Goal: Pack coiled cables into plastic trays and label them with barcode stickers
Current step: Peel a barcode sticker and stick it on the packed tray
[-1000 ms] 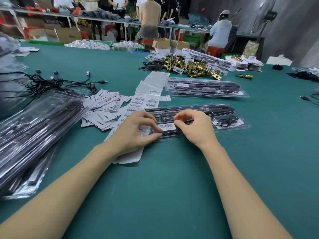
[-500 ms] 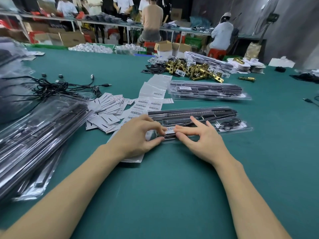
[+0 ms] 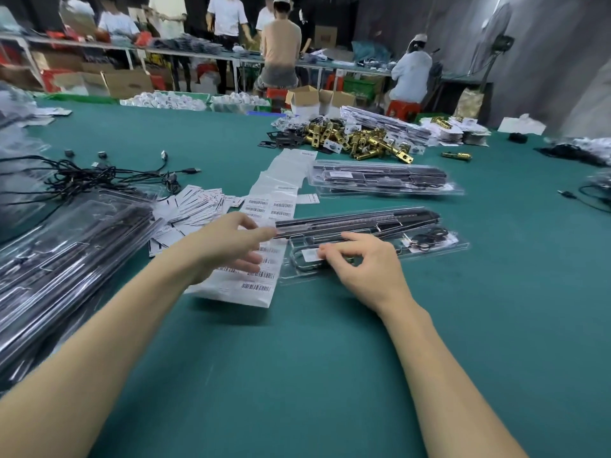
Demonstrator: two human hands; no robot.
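Green felt covers the desk [image 3: 297, 375], which fills most of the view. At nine o'clock a tall stack of clear plastic trays [image 3: 66, 259] lies slanted, with loose black cables [image 3: 99, 176] tangled behind it at ten o'clock. Toward one o'clock a heap of brass lock parts [image 3: 357, 140] lies beside bundles of printed cards. Just below that heap, a packed tray stack [image 3: 383, 181] rests flat. At the centre lies the tray being worked on [image 3: 370, 241], long and clear, with dark cable inside and a small coil at its three o'clock end. A strip of barcode sticker sheets [image 3: 264, 246] runs from twelve o'clock down to the left edge of this tray; black bars show, but the digits are too small to read. Small white cards [image 3: 195, 209] are scattered at its nine o'clock side. The left hand [image 3: 231, 249] hovers over the sticker sheet, blurred, grip released and fingers loosely extended. The right hand [image 3: 360, 262] rests on the tray, fingertips pressing a white barcode sticker [image 3: 310, 255] onto the plastic, its print unreadable.
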